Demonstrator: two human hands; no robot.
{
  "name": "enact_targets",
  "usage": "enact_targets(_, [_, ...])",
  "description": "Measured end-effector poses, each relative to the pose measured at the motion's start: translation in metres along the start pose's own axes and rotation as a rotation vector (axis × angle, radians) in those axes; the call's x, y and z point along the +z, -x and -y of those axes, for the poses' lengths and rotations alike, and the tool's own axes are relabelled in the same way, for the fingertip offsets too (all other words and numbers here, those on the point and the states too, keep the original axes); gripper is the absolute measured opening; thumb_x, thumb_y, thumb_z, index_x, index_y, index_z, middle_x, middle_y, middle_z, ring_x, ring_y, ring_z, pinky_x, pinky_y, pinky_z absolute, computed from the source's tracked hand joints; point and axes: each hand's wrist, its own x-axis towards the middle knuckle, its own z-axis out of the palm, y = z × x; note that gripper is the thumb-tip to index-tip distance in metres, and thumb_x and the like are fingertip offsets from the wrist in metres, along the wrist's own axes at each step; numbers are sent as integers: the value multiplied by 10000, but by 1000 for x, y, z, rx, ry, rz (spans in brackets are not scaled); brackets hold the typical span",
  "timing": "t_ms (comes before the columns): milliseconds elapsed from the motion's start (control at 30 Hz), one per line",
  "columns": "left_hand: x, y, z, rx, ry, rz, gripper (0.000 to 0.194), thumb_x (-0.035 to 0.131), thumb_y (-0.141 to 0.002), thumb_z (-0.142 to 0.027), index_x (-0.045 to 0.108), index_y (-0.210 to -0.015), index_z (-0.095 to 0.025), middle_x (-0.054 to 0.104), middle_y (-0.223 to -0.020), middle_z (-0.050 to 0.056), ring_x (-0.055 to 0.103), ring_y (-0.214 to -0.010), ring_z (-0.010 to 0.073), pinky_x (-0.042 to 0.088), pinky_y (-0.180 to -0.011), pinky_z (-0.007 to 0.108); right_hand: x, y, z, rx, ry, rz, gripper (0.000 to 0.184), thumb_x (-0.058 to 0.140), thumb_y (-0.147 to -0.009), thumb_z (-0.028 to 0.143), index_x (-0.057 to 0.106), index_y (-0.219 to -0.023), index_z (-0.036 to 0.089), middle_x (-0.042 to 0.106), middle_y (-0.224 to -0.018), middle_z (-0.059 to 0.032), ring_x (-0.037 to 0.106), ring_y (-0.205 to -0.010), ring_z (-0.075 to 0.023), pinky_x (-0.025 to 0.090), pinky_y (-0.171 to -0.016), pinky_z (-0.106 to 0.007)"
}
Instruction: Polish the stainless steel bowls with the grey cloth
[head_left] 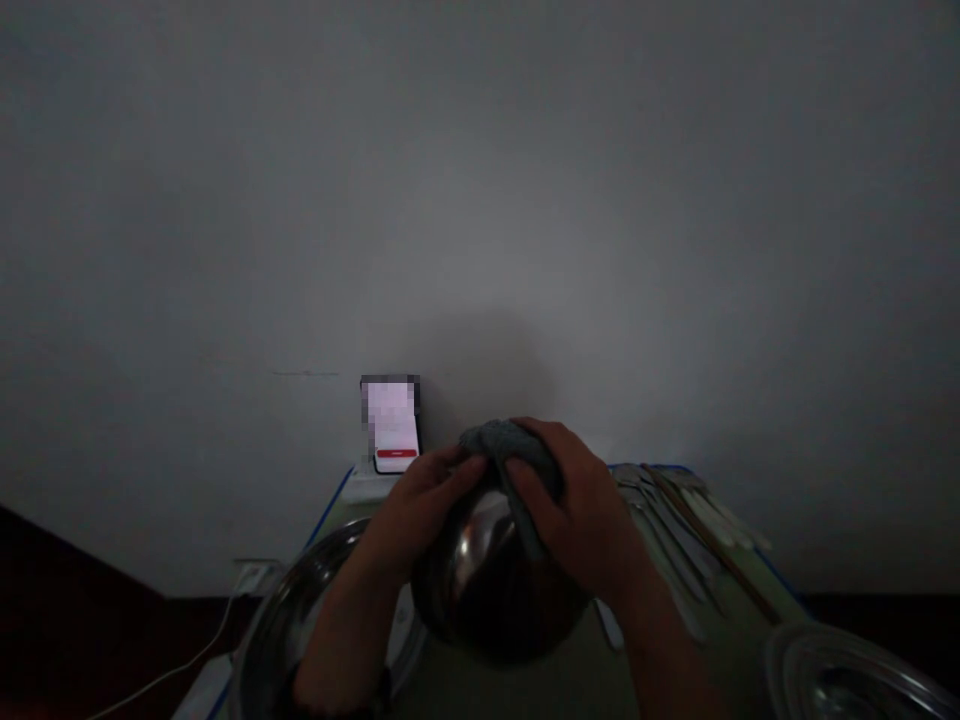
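Observation:
A shiny metal bowl [487, 590] is held up over the table, its rounded outside facing me. My left hand [424, 500] grips the bowl's far upper edge from the left, thumb on the metal. My right hand [566, 495] is closed around a grey cloth [502, 440] and presses it over the bowl's far right rim. Part of the cloth hangs down along the bowl beside my right thumb. The fingers of both hands behind the rim are partly hidden.
A large metal basin [262, 640] stands at the left. Several long utensils [682, 530] lie at the right, including a brown stick. Another round dish [847, 680] sits at the lower right. A lit phone [394, 430] leans near the wall. The green table [517, 695] has blue edging.

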Motion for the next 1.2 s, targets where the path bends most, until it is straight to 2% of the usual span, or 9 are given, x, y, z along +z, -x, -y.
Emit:
enact_targets(67, [3,1,-1,74,-9,33,172,717,-738,-292,728,-823,-143,737,-726,47,657,-625,127,494,-654,224,2,1,3,-72,45,-65,321,496,-869,338,548,-1147,186,618,-1131,-78,544,-1053,-206,431,-957,-420])
enact_targets(200, [8,-3,-1,214,111,-100,185,723,-735,-309,728,-847,-162,723,-676,20,648,-584,109,488,-589,187,6,0,1,-176,101,-254,360,496,-871,330,526,-1194,174,578,-1221,-88,490,-1162,-202,386,-1026,-417])
enact_targets(267, [9,-6,1,230,202,-131,200,723,-735,-317,724,-872,-171,723,-685,16,651,-582,107,499,-584,181,7,-2,-3,-141,125,-343,359,478,-880,343,533,-1187,165,574,-1225,-98,486,-1168,-208,380,-1030,-428])
enact_targets(400, [7,-9,5,160,311,-35,295,780,-666,-250,717,-948,-192,731,-714,23,669,-593,127,521,-577,190,8,-4,-14,31,164,-428,427,420,-903,425,523,-1198,135,570,-1211,-134,492,-1143,-248,386,-1007,-489])
enact_targets(500, [7,-8,6,161,333,-14,319,787,-655,-249,720,-963,-204,732,-725,19,672,-610,126,526,-582,187,12,-4,-17,57,123,-425,473,364,-927,421,446,-1286,125,509,-1291,-153,445,-1210,-251,365,-1030,-504])
enact_targets(633, [8,-3,3,197,231,-78,253,758,-682,-374,738,-845,-183,717,-672,12,647,-584,113,503,-552,175,24,4,-1,-142,167,-335,496,398,-921,357,353,-1365,140,367,-1429,-141,292,-1341,-252,289,-1089,-515])
enact_targets(867, [1,1,-2,210,105,-201,270,834,-534,-385,692,-605,-167,646,-528,-25,573,-497,96,457,-501,174,22,11,25,-383,258,-239,363,494,-881,299,527,-1233,216,523,-1293,-62,356,-1287,-256,220,-1109,-504])
enact_targets(1100, [2,-3,3,186,187,-209,394,810,-532,-497,693,-683,-152,659,-580,-17,569,-493,90,444,-463,175,11,-5,-18,-162,-46,-442,317,417,-912,318,538,-1177,193,547,-1206,-92,493,-1153,-208,389,-1003,-432])
enact_targets(1200, [5,-8,1,239,391,-269,404,780,-583,-514,712,-780,-167,708,-678,2,661,-668,145,526,-629,223,19,-8,-26,25,-203,-480,365,368,-931,364,493,-1235,205,559,-1218,-91,499,-1161,-207,389,-1002,-447])
